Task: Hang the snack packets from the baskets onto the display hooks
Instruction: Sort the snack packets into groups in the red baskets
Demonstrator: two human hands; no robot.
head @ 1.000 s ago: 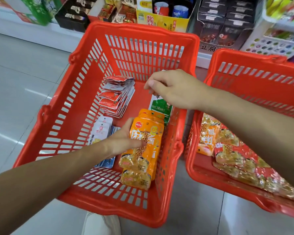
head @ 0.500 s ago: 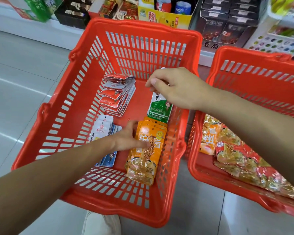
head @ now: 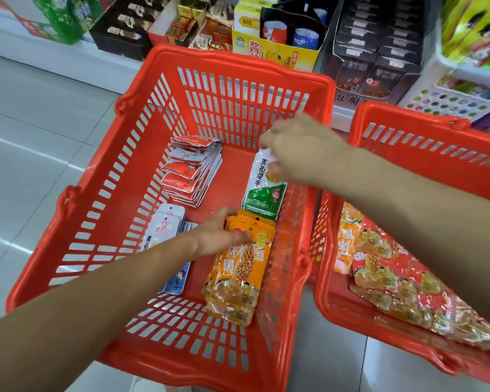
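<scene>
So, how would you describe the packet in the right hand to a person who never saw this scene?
In the left of two red plastic baskets, near its right wall, the right hand holds a green-and-white plastic packet by its top, just beyond the orange packets gripped by the left hand. No other packet there is green.

Probably shop: stocked shelf [head: 68, 58], baskets [head: 232, 56].

Orange packets [head: 238, 267] look glossy film; the basket [head: 227, 55], smooth plastic.

right hand [head: 303, 154] pinching green packet [head: 263, 193], left hand [head: 218, 236] holding orange packets [head: 244, 267], red basket [head: 238, 60]
</scene>
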